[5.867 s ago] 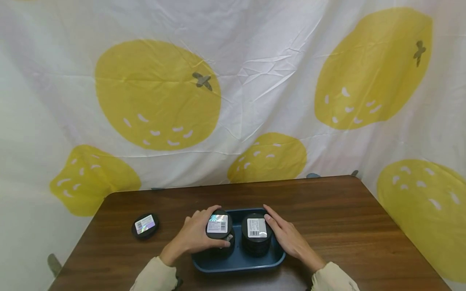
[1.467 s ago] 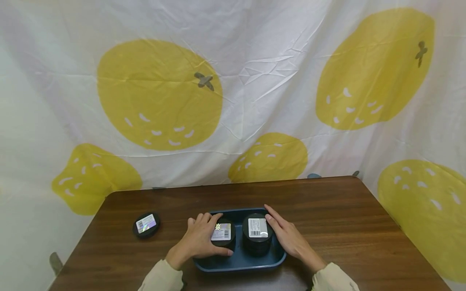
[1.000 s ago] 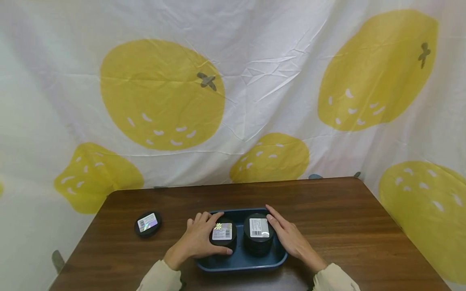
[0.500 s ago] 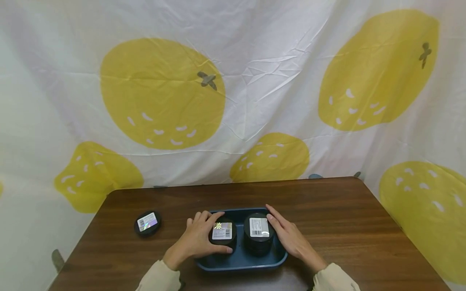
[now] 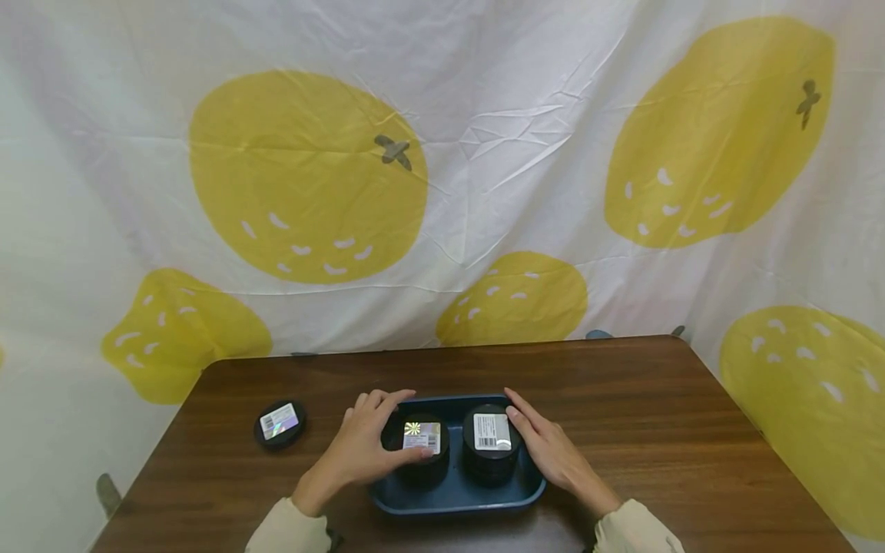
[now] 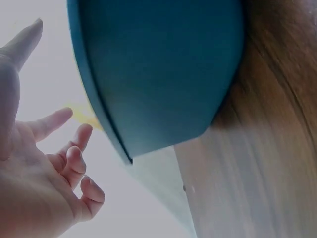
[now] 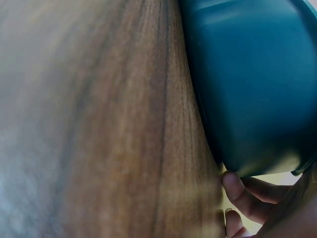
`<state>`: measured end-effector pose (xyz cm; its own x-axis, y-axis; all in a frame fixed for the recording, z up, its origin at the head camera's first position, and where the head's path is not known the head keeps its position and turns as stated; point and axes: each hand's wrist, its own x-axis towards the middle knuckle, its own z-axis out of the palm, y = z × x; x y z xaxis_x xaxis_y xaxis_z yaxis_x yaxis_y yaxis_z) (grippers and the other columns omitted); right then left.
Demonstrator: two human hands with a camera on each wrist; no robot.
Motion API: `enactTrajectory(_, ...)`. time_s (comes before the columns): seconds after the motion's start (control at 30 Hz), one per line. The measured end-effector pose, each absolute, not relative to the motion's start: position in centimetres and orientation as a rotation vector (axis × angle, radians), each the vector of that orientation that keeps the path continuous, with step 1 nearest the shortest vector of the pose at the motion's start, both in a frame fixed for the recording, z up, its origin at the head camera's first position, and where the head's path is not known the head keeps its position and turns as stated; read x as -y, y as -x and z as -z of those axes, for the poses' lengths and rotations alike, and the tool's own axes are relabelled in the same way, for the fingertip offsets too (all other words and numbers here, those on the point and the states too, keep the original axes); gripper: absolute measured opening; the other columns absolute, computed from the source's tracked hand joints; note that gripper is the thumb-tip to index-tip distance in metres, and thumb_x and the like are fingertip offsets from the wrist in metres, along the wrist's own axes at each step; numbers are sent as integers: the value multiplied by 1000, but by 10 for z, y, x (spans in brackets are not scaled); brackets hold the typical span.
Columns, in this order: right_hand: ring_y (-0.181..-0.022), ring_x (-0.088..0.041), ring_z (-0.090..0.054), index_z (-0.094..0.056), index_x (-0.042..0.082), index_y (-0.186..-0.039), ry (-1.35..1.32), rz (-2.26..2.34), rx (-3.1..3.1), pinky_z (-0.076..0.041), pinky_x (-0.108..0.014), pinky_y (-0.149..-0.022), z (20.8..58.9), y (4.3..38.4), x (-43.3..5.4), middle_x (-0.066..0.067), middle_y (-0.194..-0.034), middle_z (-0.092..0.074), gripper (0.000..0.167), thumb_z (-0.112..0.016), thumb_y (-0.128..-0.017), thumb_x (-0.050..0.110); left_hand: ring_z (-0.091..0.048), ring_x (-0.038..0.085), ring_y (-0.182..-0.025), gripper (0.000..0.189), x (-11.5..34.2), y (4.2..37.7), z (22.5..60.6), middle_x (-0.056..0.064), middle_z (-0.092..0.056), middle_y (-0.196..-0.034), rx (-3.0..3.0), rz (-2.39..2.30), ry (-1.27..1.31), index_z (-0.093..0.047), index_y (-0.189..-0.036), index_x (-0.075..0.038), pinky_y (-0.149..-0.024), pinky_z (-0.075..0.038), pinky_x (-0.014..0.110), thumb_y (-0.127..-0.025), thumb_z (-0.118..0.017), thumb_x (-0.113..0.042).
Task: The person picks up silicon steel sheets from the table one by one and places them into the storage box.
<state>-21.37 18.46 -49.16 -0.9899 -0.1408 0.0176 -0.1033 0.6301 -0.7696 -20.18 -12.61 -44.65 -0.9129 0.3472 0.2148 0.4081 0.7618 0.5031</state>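
Observation:
A dark blue tray holds two stacks of flat, round black cases with white barcode labels on top. Around the left stack my left hand is spread wide, its thumb overlapping the top label's near edge and its fingers over the tray's back left rim. The left wrist view shows that hand beside the outer tray wall, with nothing in its fingers. My right hand holds the tray's right end, thumb beside the right stack; in the right wrist view its fingers lie at the tray's outside.
Another flat, round black case with a shiny label lies alone on the brown wooden table, left of the tray. A white curtain with yellow lemon prints hangs just behind the table's back edge.
Several seconds ago my left hand held a tilted black case over the left stack; it then settled there. Now the left fingers have let go and drawn back left. The right hand stays put.

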Motion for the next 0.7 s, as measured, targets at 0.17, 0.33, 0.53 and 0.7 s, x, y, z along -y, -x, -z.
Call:
enactTrajectory(0.17, -136, -41, -46, -38, 33, -153, 211, 1315, -2801, -32, -65, -107, 492, 213, -185, -10, -152, -45, 60, -30, -102, 63, -45, 17, -108, 81, 137, 198, 442, 2, -57, -116, 2807, 885, 593, -52, -142, -26, -86, -33, 39, -75, -75, -65)
enactTrajectory(0.33, -136, -40, -45, -38, 34, -153, 209, 1320, -2799, -32, -64, -107, 492, 213, -185, -10, -152, -45, 60, -30, -101, 63, -45, 17, -108, 75, 151, 194, 442, -1, -58, -115, 2754, 889, 569, -53, -141, -26, -87, -36, 40, -78, -75, -60)
enactTrajectory(0.53, -137, -41, -44, -37, 35, -153, 207, 1322, -2790, -31, -65, -107, 492, 214, -185, -9, -153, -44, 60, -29, -101, 64, -49, 21, -105, 71, 176, 189, 447, -3, -58, -110, 2714, 890, 504, -53, -140, -24, -83, -42, 40, -80, -76, -56)
enactTrajectory(0.7, -137, -40, -44, -37, 34, -153, 207, 1328, -2787, -30, -65, -108, 493, 214, -185, -8, -153, -44, 61, -30, -101, 64, -49, 21, -97, 71, 198, 186, 453, -1, -58, -103, 2684, 869, 454, -56, -137, -19, -78, -43, 37, -79, -79, -52)
